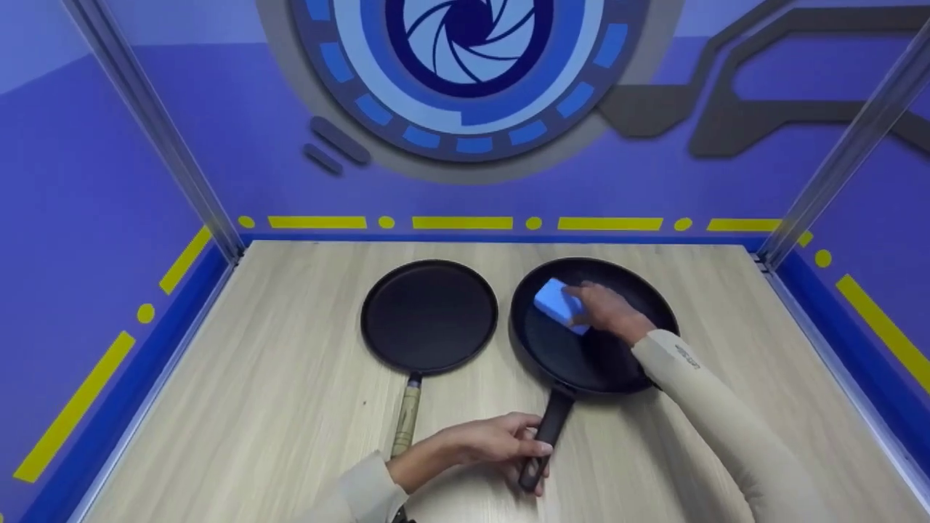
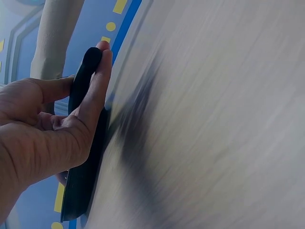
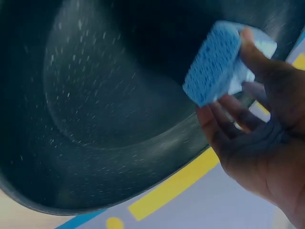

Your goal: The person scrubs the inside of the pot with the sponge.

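A black frying pan [image 1: 632,363] lies on the right half of the table, its handle [image 1: 556,421] toward the front. My left hand [image 1: 501,439] pinches that handle between thumb and fingers, as the left wrist view also shows. Inside the pan, my right hand [image 1: 607,309] grips a blue sponge [image 1: 556,301] over the left part of the inner surface. Up close in the right wrist view, the porous sponge [image 3: 212,64] sits between thumb and fingers, and light specks dot the dark pan floor [image 3: 95,86].
Left of the frying pan lies a flat, round black pan [image 1: 429,316] with a wooden handle [image 1: 407,418], partly behind the left forearm. Blue printed walls [image 1: 465,196] border the pale wood table [image 1: 276,363] at the back and both sides.
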`<act>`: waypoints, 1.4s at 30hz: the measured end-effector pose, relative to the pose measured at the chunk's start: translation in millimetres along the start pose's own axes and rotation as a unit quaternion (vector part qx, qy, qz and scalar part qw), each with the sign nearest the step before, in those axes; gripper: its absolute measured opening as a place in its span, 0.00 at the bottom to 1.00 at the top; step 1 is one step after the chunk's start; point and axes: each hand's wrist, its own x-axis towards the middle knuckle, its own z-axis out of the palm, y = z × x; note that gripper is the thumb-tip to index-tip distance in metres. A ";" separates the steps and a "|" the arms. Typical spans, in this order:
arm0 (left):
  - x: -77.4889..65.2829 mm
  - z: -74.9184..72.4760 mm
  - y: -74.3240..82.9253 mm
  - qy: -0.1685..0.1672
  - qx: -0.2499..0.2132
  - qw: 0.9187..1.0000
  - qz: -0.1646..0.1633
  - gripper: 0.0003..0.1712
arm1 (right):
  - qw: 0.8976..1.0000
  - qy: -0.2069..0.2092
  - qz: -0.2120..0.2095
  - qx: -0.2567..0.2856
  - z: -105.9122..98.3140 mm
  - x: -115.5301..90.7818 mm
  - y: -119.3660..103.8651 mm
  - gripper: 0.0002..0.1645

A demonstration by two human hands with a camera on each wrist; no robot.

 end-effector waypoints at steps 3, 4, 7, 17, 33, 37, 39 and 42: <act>-2.7 1.8 1.0 -0.003 0.000 1.000 -0.002 0.06 | 1.000 0.010 0.026 -0.011 -0.3 6.3 1.8 0.39; -3.8 1.7 2.1 -0.003 0.003 1.000 -0.006 0.07 | 0.999 0.008 0.033 -0.015 -0.5 8.4 1.2 0.39; -6.9 -1.3 8.0 0.006 0.025 1.000 -0.018 0.09 | 0.999 -0.014 0.041 -0.030 -3.4 13.9 -3.1 0.37; 3.0 -7.9 15.1 0.020 0.055 0.998 -0.031 0.11 | 0.995 -0.047 -0.082 0.020 -4.3 0.7 -14.5 0.39; 6.9 -7.6 11.2 0.020 0.036 0.998 -0.041 0.06 | 0.990 -0.037 -0.123 -0.060 3.6 -26.6 -31.1 0.39; 5.3 -3.3 8.4 0.014 0.032 0.998 -0.047 0.06 | 0.995 -0.035 -0.087 -0.047 4.3 -20.4 -22.4 0.38; 5.1 -0.8 7.8 0.009 0.034 0.998 -0.048 0.06 | 0.997 -0.026 -0.061 -0.040 3.7 -15.1 -16.1 0.37; 5.9 3.3 7.6 0.001 0.041 0.998 -0.050 0.07 | 0.999 -0.011 -0.011 -0.028 2.1 -6.8 -5.6 0.34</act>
